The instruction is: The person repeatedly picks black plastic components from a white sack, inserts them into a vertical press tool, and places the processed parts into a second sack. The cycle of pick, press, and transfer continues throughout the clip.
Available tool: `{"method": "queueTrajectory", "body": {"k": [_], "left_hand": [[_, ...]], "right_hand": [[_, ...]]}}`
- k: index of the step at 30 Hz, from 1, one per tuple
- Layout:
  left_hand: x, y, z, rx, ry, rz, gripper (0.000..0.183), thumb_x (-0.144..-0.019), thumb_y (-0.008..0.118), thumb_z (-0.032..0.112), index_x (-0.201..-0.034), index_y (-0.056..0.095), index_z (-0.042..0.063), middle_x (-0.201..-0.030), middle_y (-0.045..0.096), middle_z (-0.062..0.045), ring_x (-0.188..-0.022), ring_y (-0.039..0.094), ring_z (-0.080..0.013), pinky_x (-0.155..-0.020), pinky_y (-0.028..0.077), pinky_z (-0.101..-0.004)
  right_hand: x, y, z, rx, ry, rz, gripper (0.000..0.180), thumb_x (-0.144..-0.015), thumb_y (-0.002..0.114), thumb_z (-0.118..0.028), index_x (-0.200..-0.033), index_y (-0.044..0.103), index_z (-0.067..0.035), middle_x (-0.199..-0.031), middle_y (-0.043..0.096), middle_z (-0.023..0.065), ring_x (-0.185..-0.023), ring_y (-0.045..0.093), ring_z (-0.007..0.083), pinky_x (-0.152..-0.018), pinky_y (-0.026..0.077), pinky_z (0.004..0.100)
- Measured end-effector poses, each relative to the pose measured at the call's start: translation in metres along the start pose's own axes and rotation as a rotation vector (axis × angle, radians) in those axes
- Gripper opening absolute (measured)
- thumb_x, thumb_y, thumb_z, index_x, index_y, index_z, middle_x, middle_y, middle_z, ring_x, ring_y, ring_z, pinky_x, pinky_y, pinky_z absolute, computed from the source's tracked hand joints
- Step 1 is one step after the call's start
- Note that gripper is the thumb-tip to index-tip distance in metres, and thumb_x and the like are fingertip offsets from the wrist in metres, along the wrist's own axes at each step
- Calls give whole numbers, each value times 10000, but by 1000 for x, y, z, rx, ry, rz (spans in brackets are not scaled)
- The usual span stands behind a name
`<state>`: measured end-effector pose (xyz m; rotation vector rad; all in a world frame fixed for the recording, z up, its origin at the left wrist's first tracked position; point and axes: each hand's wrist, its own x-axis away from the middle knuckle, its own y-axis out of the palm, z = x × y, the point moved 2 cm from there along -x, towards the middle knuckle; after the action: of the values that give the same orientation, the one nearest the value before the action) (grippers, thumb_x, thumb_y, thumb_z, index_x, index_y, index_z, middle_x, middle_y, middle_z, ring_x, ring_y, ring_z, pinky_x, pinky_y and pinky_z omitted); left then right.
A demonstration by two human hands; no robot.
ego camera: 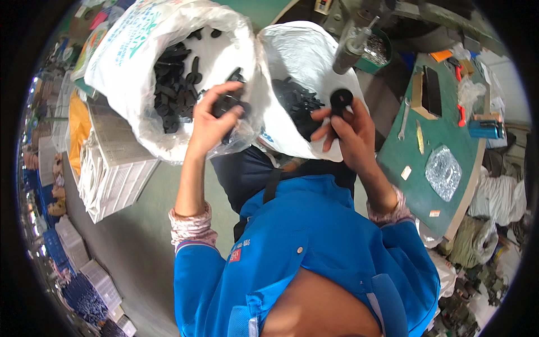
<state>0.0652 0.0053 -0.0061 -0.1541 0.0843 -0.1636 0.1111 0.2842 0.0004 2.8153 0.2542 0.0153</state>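
Observation:
My left hand (pixel 214 116) is over the right side of a large white plastic sack (pixel 122 54), its fingers curled around a few black plastic parts (pixel 229 105). Inside that sack lie many more dark parts (pixel 174 84), some with a rounded end and a narrow arm. My right hand (pixel 353 130) grips a single black part with a round, disc-like end (pixel 341 98), held up above the edge of a second white sack (pixel 299 46). A heap of black parts (pixel 297 99) fills the bottom of this second sack. The gripped parts look slightly blurred.
A metal machine spindle (pixel 351 48) stands beyond my right hand, by a green bin of small metal pieces (pixel 374 48). The green worktable (pixel 414 164) at right carries a wrench (pixel 404 120), a yellow cutter (pixel 420 137) and a clear plastic bag (pixel 443 172). A stacked bundle (pixel 122 168) stands at left.

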Motion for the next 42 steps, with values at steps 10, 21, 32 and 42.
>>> {"method": "queueTrajectory", "body": {"k": [10,21,32,42], "left_hand": [[-9,68,29,214,36,-335,437,-783,626,-42,-1206,565,44,-1100,634,-110,-888,615,-138,-688,520,-256],[-18,118,18,916,-236,-60,459,-882,604,30,-1304,435,91,-1086,614,-122,-816,635,-142,-551,545,-241],[-13,146,36,680,-95,-25,499,-904,571,28,-1369,407,98,-1145,603,-132,-936,628,-162,-651,560,-263],[-15,137,28,815,-130,1,529,-920,576,79,-1406,369,45,-1137,610,-179,-885,649,-201,-586,561,-290]], "right_hand": [[-39,-21,-44,226,86,-165,460,-1021,396,-355,-1335,498,-34,-820,440,-32,-671,407,57,-584,344,216],[-12,-22,-42,467,-238,-173,296,-941,572,-107,-1223,588,-20,-1055,648,65,-915,593,87,-841,477,257],[-10,-28,-28,454,-87,-35,320,-902,616,-86,-1216,602,-25,-966,673,56,-830,621,92,-726,509,240],[-41,-40,-74,317,-86,-8,292,-910,617,-95,-1191,586,-22,-892,653,57,-786,633,108,-612,508,239]]}}
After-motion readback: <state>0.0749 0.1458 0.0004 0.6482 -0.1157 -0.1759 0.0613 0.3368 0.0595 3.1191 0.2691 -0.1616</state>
